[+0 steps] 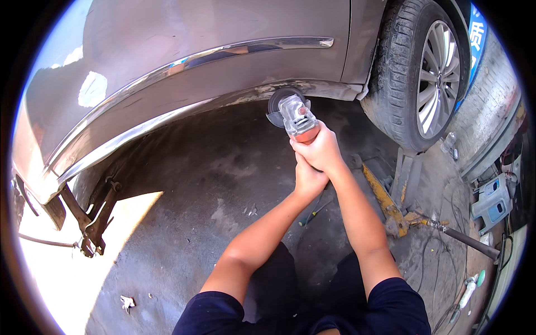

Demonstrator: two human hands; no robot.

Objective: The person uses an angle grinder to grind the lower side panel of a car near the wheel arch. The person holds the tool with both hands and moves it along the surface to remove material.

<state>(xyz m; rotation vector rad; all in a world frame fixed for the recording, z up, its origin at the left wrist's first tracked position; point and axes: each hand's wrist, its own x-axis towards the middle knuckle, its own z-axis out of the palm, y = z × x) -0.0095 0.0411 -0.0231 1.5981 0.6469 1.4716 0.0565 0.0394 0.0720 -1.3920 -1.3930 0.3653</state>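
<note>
Both my hands are closed around an angle grinder (296, 114) with a grey metal head and an orange body. My right hand (321, 146) grips the body just behind the head. Below it, my left hand (310, 177) wraps the rear of the tool, and my fingers hide most of the handle. The dark round disc (283, 100) is up against or very near the lower sill (321, 89) of a grey-brown car door panel (234, 72). Along that sill the paint looks scraped and whitish. Whether the disc is spinning I cannot tell.
A car wheel (438, 78) stands at the upper right. Below it is a yellow floor jack (385, 195) with a long bar. A dark scissor jack (96, 223) supports the car's left end. Cables (438, 251) and a white power tool (468, 291) lie at the right.
</note>
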